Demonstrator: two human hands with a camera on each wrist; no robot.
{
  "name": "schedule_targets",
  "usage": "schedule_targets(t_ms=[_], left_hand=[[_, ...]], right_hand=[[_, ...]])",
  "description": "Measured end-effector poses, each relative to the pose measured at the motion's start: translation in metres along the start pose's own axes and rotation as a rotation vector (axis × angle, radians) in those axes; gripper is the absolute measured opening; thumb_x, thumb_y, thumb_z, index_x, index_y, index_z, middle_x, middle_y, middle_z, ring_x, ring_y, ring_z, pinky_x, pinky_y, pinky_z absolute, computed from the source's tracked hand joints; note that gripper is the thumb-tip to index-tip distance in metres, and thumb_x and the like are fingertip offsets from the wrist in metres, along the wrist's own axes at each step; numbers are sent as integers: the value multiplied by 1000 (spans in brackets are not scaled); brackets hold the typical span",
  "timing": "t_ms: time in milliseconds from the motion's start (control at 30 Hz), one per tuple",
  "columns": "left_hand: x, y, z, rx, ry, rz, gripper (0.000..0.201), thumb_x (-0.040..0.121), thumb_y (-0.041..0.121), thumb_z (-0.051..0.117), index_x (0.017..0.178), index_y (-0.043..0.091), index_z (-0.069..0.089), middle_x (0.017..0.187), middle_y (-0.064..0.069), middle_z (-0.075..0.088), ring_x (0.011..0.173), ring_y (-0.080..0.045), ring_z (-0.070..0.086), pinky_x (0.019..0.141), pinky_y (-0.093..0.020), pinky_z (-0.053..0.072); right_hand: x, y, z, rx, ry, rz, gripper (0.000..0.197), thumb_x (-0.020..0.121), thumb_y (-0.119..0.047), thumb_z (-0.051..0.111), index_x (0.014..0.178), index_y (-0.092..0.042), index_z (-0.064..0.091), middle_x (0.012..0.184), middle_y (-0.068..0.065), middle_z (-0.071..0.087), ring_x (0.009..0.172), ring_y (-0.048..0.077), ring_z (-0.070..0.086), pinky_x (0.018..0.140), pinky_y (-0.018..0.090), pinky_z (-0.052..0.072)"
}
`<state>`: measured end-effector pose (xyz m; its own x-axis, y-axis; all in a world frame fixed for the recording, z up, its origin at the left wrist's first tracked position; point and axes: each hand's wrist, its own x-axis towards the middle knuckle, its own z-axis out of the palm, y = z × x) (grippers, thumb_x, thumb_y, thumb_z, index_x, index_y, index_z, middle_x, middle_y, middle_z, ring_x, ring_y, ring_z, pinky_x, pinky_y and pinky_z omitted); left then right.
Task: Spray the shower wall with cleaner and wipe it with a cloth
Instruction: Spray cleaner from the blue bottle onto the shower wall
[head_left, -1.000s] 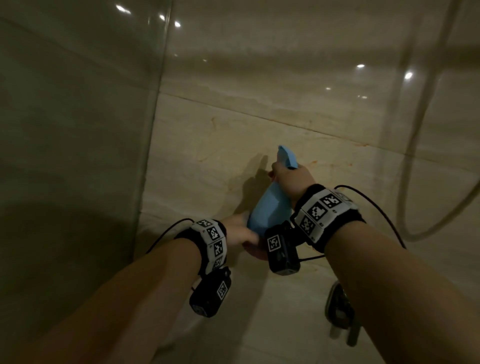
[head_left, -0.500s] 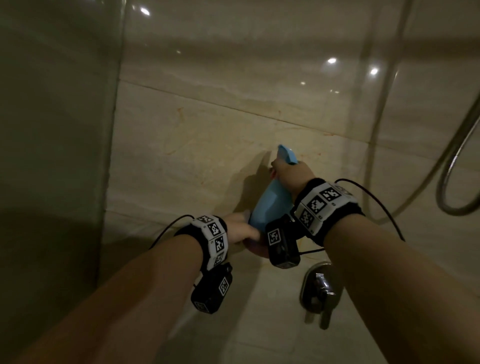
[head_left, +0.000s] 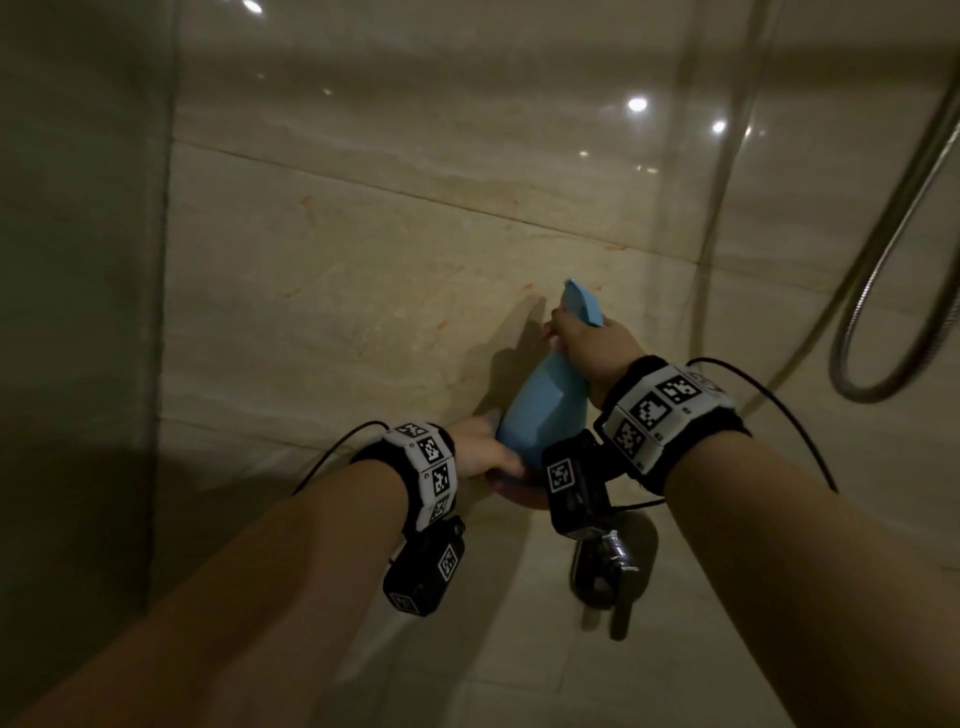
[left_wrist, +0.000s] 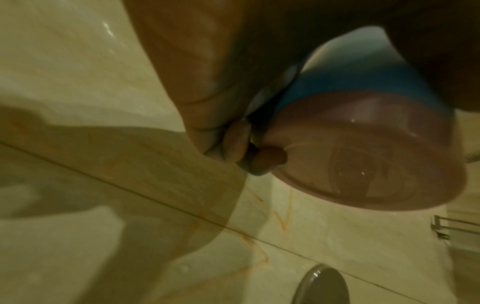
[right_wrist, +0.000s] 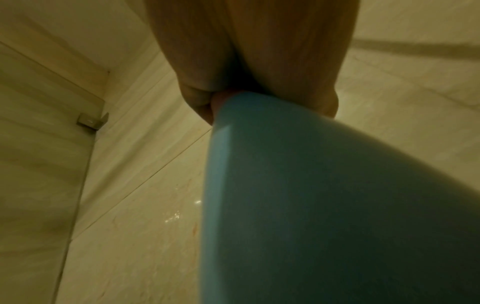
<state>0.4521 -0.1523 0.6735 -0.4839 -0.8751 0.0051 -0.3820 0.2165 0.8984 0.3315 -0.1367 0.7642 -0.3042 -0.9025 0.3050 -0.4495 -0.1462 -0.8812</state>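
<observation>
A light blue spray bottle (head_left: 540, 405) is held up close to the beige marble shower wall (head_left: 363, 291), nozzle end uppermost. My right hand (head_left: 592, 345) grips its neck just under the spray head. My left hand (head_left: 480, 449) holds the bottle's foot, fingers curled round it. In the left wrist view the pinkish see-through base (left_wrist: 363, 160) fills the right side, with my fingertips (left_wrist: 233, 142) against its rim. The blue body (right_wrist: 324, 205) fills most of the right wrist view below my right hand (right_wrist: 246, 61). Orange streaks mark the wall tiles.
A chrome tap lever (head_left: 610, 571) sticks out of the wall just below my right wrist. A metal shower hose (head_left: 883, 312) loops down at the right. A dark panel (head_left: 78, 312) closes off the left side. A small metal bracket (right_wrist: 91, 121) sits in the corner.
Both hands stay on the bottle in the same grip. The view has swung left and down, so the tap lever and hose loop show more fully.
</observation>
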Motion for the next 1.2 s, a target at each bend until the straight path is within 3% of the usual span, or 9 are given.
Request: schedule_targets(t_ms=[133,233,433,533,700,867,967,1067,1200], left_hand=[[1,5,18,64,-51,14,88,53,21,68,133,4,35,122,-12,51,118,-31,50,100,-46,41],[15,-3,26,62,-59,18,93,47,26,66,133,7,37,128,-19,52,117,-36,51,98,-50,42],[13,-1,31,-32,-56,-4,72,65,7,71,129,0,38,93,-6,54,93,-25,53,72,-33,43],[15,-5,35,5,-50,4,45,80,-6,59,121,2,42,90,-6,54,81,-19,53,63,-25,42],[17,-14,49,65,-67,-18,49,82,-1,61,126,5,40,106,-8,51,99,-22,49,79,-32,41],[12,-21,62,116,-134,-46,75,61,22,68,129,7,40,113,-9,54,108,-29,54,85,-38,43],[11,-28,67,101,-114,-58,61,73,14,66,128,4,42,99,-4,55,93,-23,54,72,-30,42],[10,-33,67,59,-120,-72,63,74,10,66,131,5,40,106,-5,53,103,-28,53,76,-29,41],[11,-43,65,20,-138,-81,87,41,24,72,122,9,43,113,-11,58,112,-32,55,89,-45,46]], right_hand=[[3,10,-13,-28,0,31,34,92,-35,50,113,-8,56,83,5,56,88,29,55,88,44,49],[5,14,-17,-70,-11,61,27,92,-31,49,104,-8,55,81,8,55,86,29,55,86,43,50],[6,24,-21,-12,4,63,36,91,-35,52,117,-9,53,101,10,56,101,33,58,93,45,48],[3,30,-24,-6,9,79,33,87,-35,55,108,-10,55,90,8,58,91,31,57,90,45,49],[-3,46,-27,-4,36,111,26,88,-37,55,97,-12,56,72,2,52,70,22,52,74,38,45],[-8,63,-27,-66,49,168,24,90,-35,51,81,-13,58,72,3,53,82,26,56,84,43,50],[-10,66,-24,-90,22,193,28,91,-35,50,104,-11,54,82,7,56,90,29,57,90,44,49],[-13,68,-17,-80,16,186,41,88,-38,53,116,-9,55,101,12,60,100,33,61,93,47,51],[-17,75,-8,-56,-9,150,45,88,-37,53,123,-7,55,94,8,59,89,28,58,91,45,49]])
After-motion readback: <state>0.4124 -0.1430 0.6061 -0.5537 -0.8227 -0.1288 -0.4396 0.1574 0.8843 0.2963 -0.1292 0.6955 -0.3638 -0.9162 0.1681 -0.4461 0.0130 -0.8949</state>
